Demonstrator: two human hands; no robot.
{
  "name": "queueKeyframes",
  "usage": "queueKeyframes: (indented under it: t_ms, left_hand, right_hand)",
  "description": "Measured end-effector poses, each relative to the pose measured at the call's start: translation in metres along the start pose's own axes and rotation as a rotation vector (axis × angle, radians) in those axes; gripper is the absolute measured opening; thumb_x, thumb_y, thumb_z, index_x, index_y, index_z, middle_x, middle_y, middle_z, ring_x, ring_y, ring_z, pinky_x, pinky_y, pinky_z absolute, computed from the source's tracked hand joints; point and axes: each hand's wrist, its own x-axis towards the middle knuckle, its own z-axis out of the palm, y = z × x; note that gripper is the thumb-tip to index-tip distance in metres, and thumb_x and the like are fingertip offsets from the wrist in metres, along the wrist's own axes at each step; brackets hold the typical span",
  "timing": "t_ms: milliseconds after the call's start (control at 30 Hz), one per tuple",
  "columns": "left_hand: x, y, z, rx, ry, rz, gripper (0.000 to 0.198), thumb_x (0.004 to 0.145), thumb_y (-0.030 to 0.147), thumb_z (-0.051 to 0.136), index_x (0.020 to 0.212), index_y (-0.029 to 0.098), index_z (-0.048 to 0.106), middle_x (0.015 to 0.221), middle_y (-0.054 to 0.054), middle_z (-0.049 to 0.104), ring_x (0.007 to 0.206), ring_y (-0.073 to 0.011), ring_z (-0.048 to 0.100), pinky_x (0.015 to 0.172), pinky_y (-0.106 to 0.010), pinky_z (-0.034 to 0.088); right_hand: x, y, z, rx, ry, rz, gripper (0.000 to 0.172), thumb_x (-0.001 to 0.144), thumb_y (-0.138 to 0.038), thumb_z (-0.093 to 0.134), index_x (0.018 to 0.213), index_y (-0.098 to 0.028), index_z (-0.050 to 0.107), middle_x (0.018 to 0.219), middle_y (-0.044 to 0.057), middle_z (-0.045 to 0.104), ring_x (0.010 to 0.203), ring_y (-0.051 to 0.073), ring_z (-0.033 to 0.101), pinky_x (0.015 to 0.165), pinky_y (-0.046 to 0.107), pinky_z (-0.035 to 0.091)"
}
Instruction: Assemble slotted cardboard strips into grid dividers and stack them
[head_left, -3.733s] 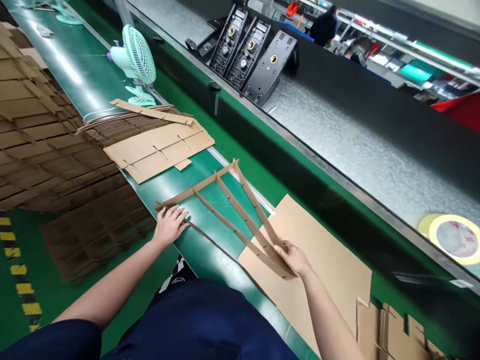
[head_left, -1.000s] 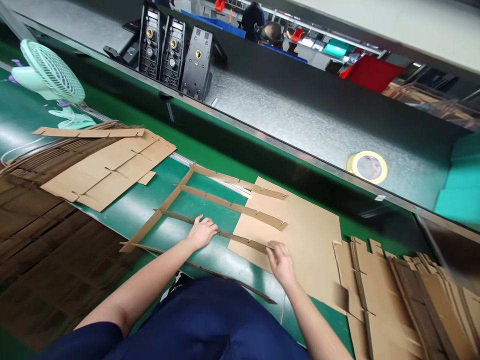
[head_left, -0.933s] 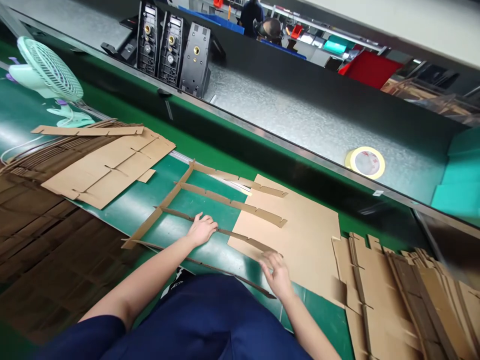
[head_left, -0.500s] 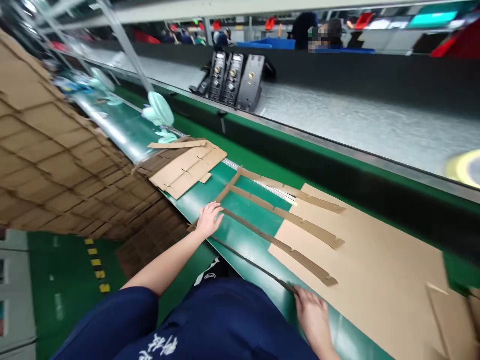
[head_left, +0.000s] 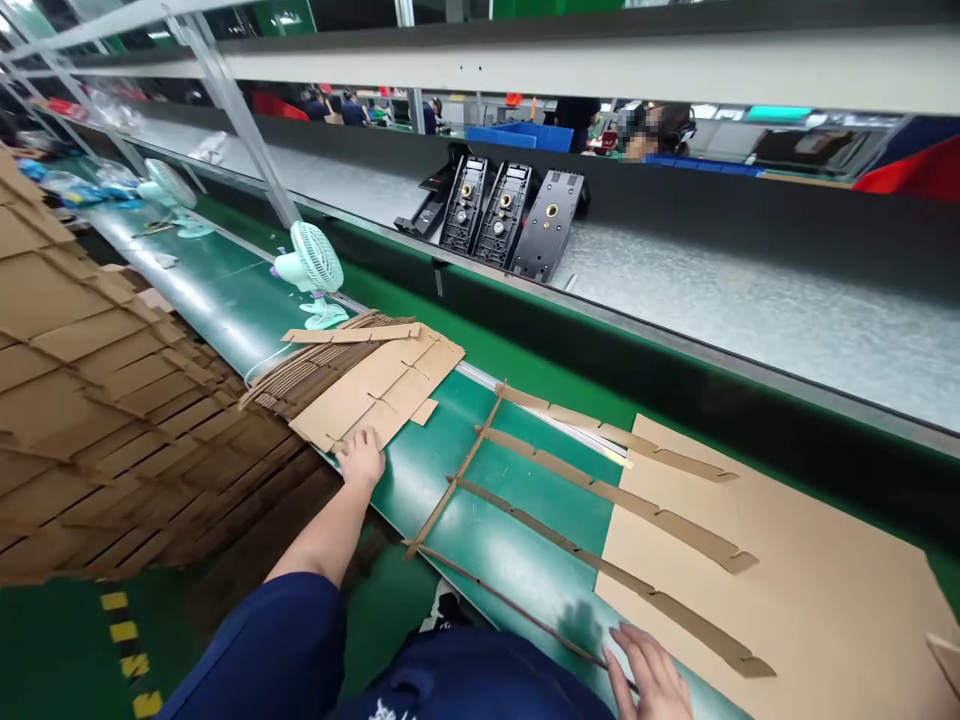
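Observation:
My left hand [head_left: 361, 460] reaches to the near edge of a stack of flat cardboard dividers [head_left: 379, 395]. Its fingers are slightly spread and touch the top piece; nothing shows lifted in them. My right hand [head_left: 651, 676], low in the view, has its thumb and fingers around the end of the nearest slotted cardboard strip [head_left: 517, 612]. A partition frame lies between the hands: one cross strip [head_left: 457, 478] joins several long slotted strips [head_left: 615, 490], which point to the right. Their far ends lie over a large flat cardboard sheet [head_left: 690, 535].
Tall stacked cardboard partitions [head_left: 82, 400] stand on the left. Mint-green fans [head_left: 311, 265] are on the green bench [head_left: 232, 290]. Beyond a raised ledge, black plastic parts [head_left: 510, 215] lean together on a grey surface. People work in the background.
My left hand has left the cross strip and moved left to the divider stack. My right hand stays at the nearest strip's end. The camera view has shifted.

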Motion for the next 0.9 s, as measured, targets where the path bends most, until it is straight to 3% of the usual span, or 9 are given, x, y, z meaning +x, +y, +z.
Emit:
queueKeyframes:
  t_ms: [100, 200, 267, 367, 467, 567, 733, 833, 900]
  left_hand:
    - [0.007, 0.002, -0.001, -0.162, -0.021, -0.030, 0.058, 0.071, 0.032, 0.058, 0.123, 0.011, 0.046, 0.120, -0.021, 0.053, 0.118, -0.0358, 0.047, 0.097, -0.055, 0.035]
    - [-0.015, 0.017, -0.006, -0.500, -0.068, -0.058, 0.062, 0.066, 0.040, 0.063, 0.119, 0.014, 0.048, 0.108, -0.013, 0.058, 0.106, -0.0280, 0.056, 0.094, -0.044, 0.045]
    - [-0.050, 0.036, -0.011, -0.702, -0.100, 0.012, 0.062, 0.067, 0.043, 0.063, 0.120, 0.016, 0.048, 0.104, -0.009, 0.059, 0.099, -0.0234, 0.059, 0.089, -0.038, 0.049]
    - [-0.117, 0.074, -0.024, -0.919, -0.194, 0.257, 0.058, 0.070, 0.045, 0.064, 0.121, 0.020, 0.050, 0.108, -0.008, 0.057, 0.100, -0.0220, 0.058, 0.083, -0.035, 0.053]
    - [-0.178, 0.119, -0.042, -0.952, -0.332, 0.581, 0.050, 0.073, 0.040, 0.063, 0.119, 0.022, 0.052, 0.112, -0.008, 0.055, 0.102, -0.0221, 0.058, 0.086, -0.037, 0.053]
    - [-0.219, 0.161, -0.052, -0.938, -0.423, 0.816, 0.049, 0.077, 0.038, 0.061, 0.123, 0.022, 0.050, 0.117, -0.009, 0.055, 0.109, -0.0229, 0.057, 0.093, -0.039, 0.050]
    - [-0.265, 0.215, -0.042, -0.820, -0.554, 1.130, 0.048, 0.084, 0.042, 0.059, 0.126, 0.023, 0.049, 0.125, -0.010, 0.055, 0.117, -0.0230, 0.053, 0.099, -0.039, 0.046]
    - [-0.305, 0.255, -0.023, -0.657, -0.654, 1.353, 0.034, 0.086, 0.034, 0.057, 0.117, 0.021, 0.056, 0.117, -0.008, 0.060, 0.109, -0.0212, 0.057, 0.094, -0.035, 0.048]
    - [-0.335, 0.285, -0.008, -0.503, -0.679, 1.462, 0.036, 0.085, 0.032, 0.058, 0.119, 0.020, 0.056, 0.120, -0.009, 0.059, 0.111, -0.0220, 0.056, 0.095, -0.035, 0.048]
  right_hand:
    - [0.036, -0.034, -0.006, 0.107, -0.017, -0.014, 0.029, 0.087, -0.048, 0.052, 0.097, -0.025, 0.067, 0.100, 0.009, 0.070, 0.097, 0.027, 0.064, 0.084, 0.043, 0.051]
    - [0.069, -0.081, -0.016, 0.265, -0.072, 0.135, 0.031, 0.090, -0.045, 0.048, 0.098, -0.022, 0.067, 0.098, 0.011, 0.070, 0.093, 0.025, 0.065, 0.085, 0.042, 0.051]
    - [0.088, -0.116, -0.019, 0.418, -0.167, 0.246, 0.035, 0.090, -0.046, 0.047, 0.105, -0.020, 0.065, 0.100, 0.011, 0.069, 0.092, 0.023, 0.065, 0.082, 0.039, 0.053]
    - [0.113, -0.155, -0.012, 0.716, -0.286, 0.324, 0.053, 0.086, -0.050, 0.051, 0.129, -0.020, 0.049, 0.110, 0.011, 0.067, 0.091, 0.021, 0.065, 0.069, 0.033, 0.055]
    - [0.124, -0.164, -0.004, 0.904, -0.203, 0.357, 0.054, 0.083, -0.052, 0.054, 0.126, -0.020, 0.048, 0.110, 0.008, 0.066, 0.089, 0.018, 0.064, 0.070, 0.029, 0.054]
    - [0.104, -0.137, -0.017, 0.887, 0.020, 0.468, 0.039, 0.086, -0.051, 0.049, 0.107, -0.018, 0.056, 0.099, 0.007, 0.069, 0.089, 0.018, 0.063, 0.078, 0.031, 0.053]
    - [0.013, -0.027, -0.089, 0.518, 0.239, 0.756, 0.039, 0.084, -0.051, 0.046, 0.099, -0.017, 0.057, 0.092, 0.010, 0.070, 0.084, 0.022, 0.064, 0.075, 0.033, 0.051]
    - [-0.041, 0.034, -0.122, 0.273, 0.263, 0.877, 0.040, 0.083, -0.052, 0.046, 0.097, -0.017, 0.059, 0.090, 0.011, 0.070, 0.083, 0.024, 0.064, 0.071, 0.033, 0.049]
    - [-0.060, 0.058, -0.128, 0.215, 0.223, 0.869, 0.038, 0.084, -0.051, 0.044, 0.096, -0.018, 0.058, 0.087, 0.009, 0.070, 0.079, 0.023, 0.063, 0.067, 0.031, 0.048]
